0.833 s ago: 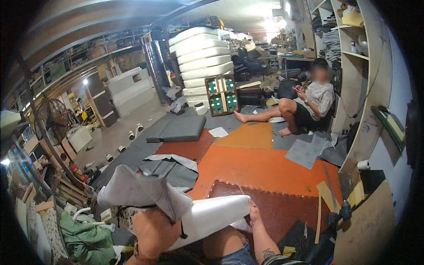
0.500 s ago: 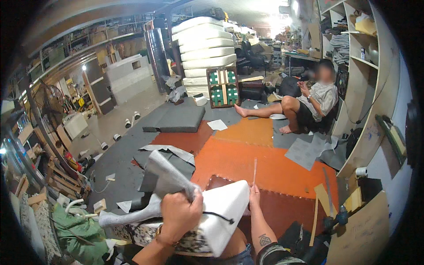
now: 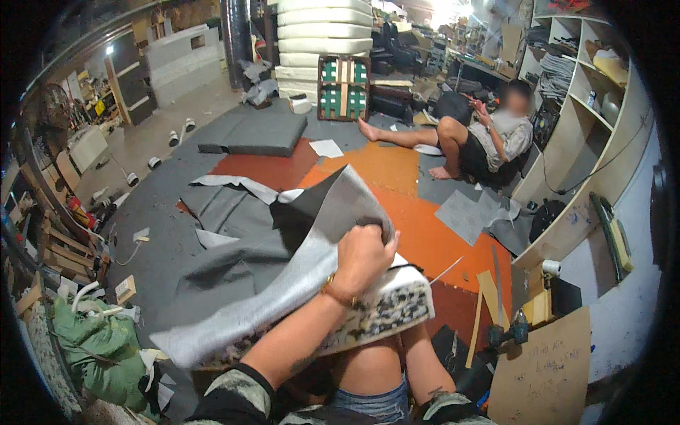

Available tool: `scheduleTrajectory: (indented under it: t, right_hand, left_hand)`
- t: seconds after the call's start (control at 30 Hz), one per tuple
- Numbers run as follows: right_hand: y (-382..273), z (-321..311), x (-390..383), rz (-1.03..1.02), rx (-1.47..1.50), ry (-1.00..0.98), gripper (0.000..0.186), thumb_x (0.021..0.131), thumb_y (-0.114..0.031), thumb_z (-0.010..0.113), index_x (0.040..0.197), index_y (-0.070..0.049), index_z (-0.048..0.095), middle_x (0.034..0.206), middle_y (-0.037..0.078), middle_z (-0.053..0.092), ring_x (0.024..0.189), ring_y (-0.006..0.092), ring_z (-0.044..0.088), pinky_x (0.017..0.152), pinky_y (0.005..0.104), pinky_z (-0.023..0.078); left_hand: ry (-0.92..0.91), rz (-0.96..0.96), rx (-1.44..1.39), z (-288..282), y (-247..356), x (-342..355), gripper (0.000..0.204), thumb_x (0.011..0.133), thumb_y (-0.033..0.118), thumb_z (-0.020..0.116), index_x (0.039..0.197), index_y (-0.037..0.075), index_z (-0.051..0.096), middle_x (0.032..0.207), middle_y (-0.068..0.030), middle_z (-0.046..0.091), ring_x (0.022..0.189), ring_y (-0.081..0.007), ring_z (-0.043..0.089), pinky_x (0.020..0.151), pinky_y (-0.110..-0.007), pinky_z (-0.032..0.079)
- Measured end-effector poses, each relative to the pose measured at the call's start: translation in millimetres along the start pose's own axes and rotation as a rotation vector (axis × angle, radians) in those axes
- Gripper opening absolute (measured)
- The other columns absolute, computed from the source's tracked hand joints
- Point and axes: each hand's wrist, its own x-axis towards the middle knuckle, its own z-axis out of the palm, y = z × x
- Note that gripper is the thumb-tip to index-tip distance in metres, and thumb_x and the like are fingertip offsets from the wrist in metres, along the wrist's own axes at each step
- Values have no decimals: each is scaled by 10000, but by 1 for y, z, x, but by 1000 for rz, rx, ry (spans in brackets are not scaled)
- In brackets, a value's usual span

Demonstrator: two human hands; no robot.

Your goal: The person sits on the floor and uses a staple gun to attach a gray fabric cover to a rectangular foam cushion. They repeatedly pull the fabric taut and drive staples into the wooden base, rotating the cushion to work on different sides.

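My left hand (image 3: 365, 258) grips the raised edge of a cloth (image 3: 290, 283), dark grey on one face and pale silver-grey on the other. Beneath the cloth lies a block of speckled foam (image 3: 379, 312) with a white top, held over my bare thigh (image 3: 365, 365). A black cord (image 3: 412, 265) crosses the white top, and a thin rod (image 3: 448, 269) sticks up beside the foam's right end. My right forearm (image 3: 425, 365) reaches up under that end; its hand is hidden behind the foam.
A seated person (image 3: 496, 138) rests on coloured mats (image 3: 425, 219), legs stretched out. Around stand a grey pad (image 3: 251, 131), stacked white cushions (image 3: 322, 28), a webbed frame (image 3: 343, 88), shelving (image 3: 595, 106), a board (image 3: 535, 368) at right and green cloth (image 3: 92, 347) at left.
My left hand has moved up and right, lifting the cloth, which now spreads over more of the foam. My right hand has dropped out of sight behind the block. The view has tilted.
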Motion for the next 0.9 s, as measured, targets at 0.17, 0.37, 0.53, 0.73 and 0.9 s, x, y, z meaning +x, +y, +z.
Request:
scheduleTrajectory:
  t: [0.17, 0.37, 0.53, 0.73, 0.9]
  right_hand:
    - [-10, -44, 28, 235, 151, 151, 662, 1058, -516, 337, 1416, -14, 579, 1261, 196, 691, 1148, 363, 702, 1000, 586, 582]
    - [-10, -111, 32, 182, 218, 262, 625, 1060, -502, 375, 1391, -15, 586, 1274, 192, 683, 1148, 344, 696, 982, 569, 592]
    - [-6, -149, 27, 99, 203, 303, 596, 1061, -490, 406, 1370, -16, 592, 1284, 188, 677, 1149, 328, 691, 967, 554, 600]
    - [-33, -114, -7, -253, -424, 426, 422, 1096, -363, 482, 1319, -12, 558, 1276, 200, 667, 1145, 289, 669, 955, 487, 594]
    - [-65, -39, -28, -602, -660, 497, 300, 1147, -233, 414, 1304, 16, 475, 1256, 237, 668, 1161, 290, 654, 1046, 430, 519]
  left_hand:
    - [-536, -15, -413, 1, -44, 42, 480, 980, 363, 698, 1229, -45, 738, 891, -122, 769, 757, -149, 690, 736, -334, 571]
    - [-976, -84, 318, -75, -141, 7, 869, 901, 759, 629, 1151, -65, 741, 1135, -325, 729, 1101, -440, 714, 968, -493, 541]
    - [-867, -80, 193, -82, -176, 0, 442, 913, 365, 730, 1182, 15, 755, 1057, -264, 753, 985, -426, 728, 875, -465, 559]
    - [-511, 22, 542, -48, -187, 54, 430, 871, 87, 653, 1297, 75, 704, 1042, -241, 744, 942, -443, 728, 829, -529, 578]
    - [-445, 227, 689, -1, -194, 66, 875, 872, 57, 677, 1640, 302, 338, 1288, -166, 596, 1017, -404, 700, 831, -511, 594]
